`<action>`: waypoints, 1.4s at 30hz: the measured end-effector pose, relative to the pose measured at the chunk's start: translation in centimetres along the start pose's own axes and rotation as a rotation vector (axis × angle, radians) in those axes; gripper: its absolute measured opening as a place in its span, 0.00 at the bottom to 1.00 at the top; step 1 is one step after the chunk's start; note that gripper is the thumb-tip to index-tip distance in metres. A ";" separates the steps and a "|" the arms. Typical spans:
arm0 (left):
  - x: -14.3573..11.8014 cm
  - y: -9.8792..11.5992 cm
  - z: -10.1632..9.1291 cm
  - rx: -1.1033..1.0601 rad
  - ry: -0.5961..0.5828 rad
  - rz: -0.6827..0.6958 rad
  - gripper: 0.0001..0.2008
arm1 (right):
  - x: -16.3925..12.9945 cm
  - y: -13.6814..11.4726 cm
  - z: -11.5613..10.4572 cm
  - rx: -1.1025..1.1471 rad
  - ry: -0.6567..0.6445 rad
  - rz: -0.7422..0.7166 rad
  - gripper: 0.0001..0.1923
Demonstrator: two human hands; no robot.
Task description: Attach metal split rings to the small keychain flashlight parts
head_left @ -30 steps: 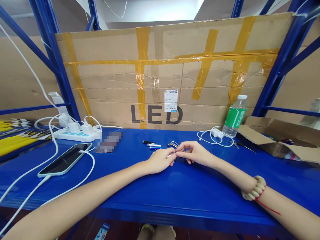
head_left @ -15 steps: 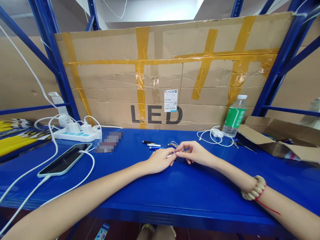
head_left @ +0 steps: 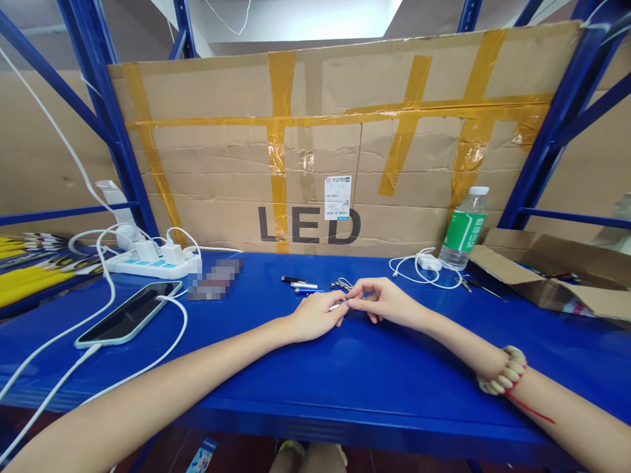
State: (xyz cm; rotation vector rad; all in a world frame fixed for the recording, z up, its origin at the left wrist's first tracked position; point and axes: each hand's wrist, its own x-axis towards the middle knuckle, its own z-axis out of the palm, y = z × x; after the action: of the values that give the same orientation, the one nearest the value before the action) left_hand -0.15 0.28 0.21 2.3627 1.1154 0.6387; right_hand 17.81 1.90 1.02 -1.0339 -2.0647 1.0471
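Observation:
Low over the middle of the blue table [head_left: 315, 381], my left hand [head_left: 315, 316] is closed around a slim silver pen-like thing [head_left: 334, 307], mostly covered by the fingers. My right hand [head_left: 387, 302] meets it from the right, thumb and forefinger pinched together at the far end of that thing. What exactly sits in the right pinch is too small to make out. Just behind the hands lie a black pen-like stick [head_left: 292, 280], a silver one [head_left: 303, 286] and a blue one [head_left: 308, 291]. Beside them are small metal clasps [head_left: 340, 284].
To the left are a phone [head_left: 131, 315] with white cables and a power strip [head_left: 152, 266]. At the right stand a water bottle [head_left: 463, 230], a coiled white cable [head_left: 426, 266], a thin screwdriver-like tool [head_left: 488, 290] and an open carton [head_left: 537, 276]. A cardboard sheet [head_left: 221, 171] closes the back.

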 end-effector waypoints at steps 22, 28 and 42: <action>0.1 -0.1 0.1 0.004 -0.001 0.011 0.13 | 0.1 0.1 0.0 -0.019 -0.012 -0.006 0.18; 0.0 0.1 0.0 0.036 -0.011 0.008 0.12 | 0.0 0.0 0.1 -0.025 -0.023 -0.011 0.19; -0.1 0.1 0.0 0.147 -0.027 0.010 0.10 | -0.5 -0.6 0.1 -0.200 -0.040 -0.119 0.14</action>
State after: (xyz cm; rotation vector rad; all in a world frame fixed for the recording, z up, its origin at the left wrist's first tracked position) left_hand -0.09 0.16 0.22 2.4945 1.1759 0.5438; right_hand 17.77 1.24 1.37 -0.9779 -2.2696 0.8211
